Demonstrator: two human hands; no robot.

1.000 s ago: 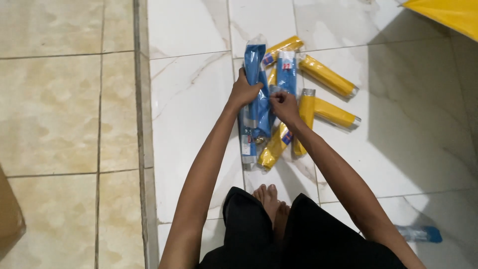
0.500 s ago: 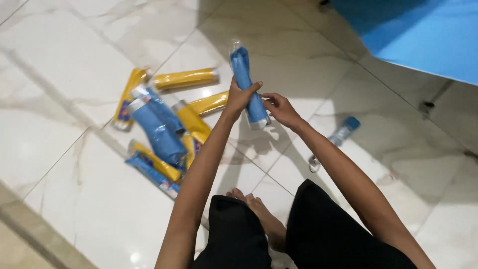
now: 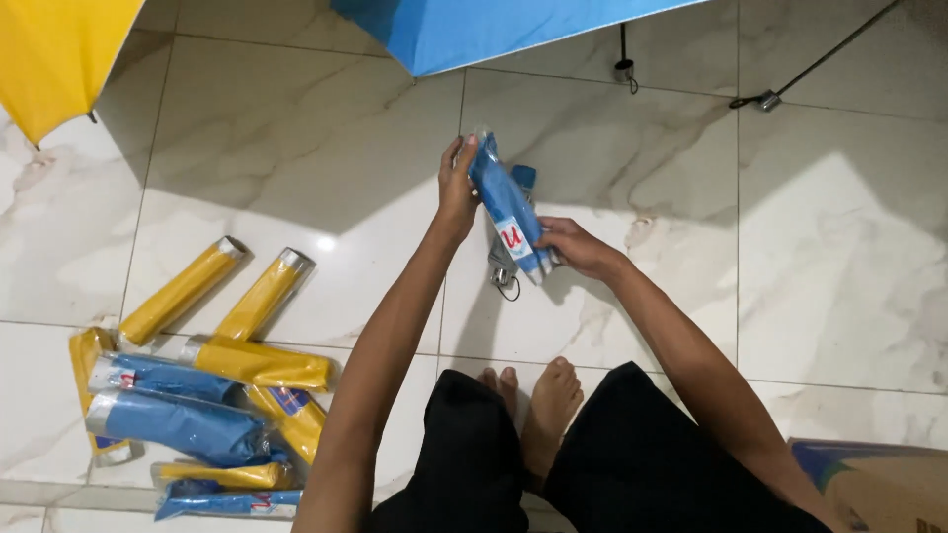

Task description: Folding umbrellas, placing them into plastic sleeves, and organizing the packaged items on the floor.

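Blue plastic wraps the folded umbrella [image 3: 509,209], held over bare marble floor [image 3: 839,257] with open tile to the right. The left hand [image 3: 456,183] clamps its top end; the right hand [image 3: 573,247] closes around its bottom end. A pile of yellow and blue wrapped umbrellas [image 3: 207,395] lies well apart at left. Open blue canopy [image 3: 494,25] overhangs ahead; a cardboard box [image 3: 879,484] sits lower right.

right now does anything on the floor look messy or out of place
Nothing looks damaged or spilled. The yellow and blue wrapped packs lie in a loose, crisscrossed heap at lower left, not lined up. Both hands, left and right, hold one blue pack apart from it.
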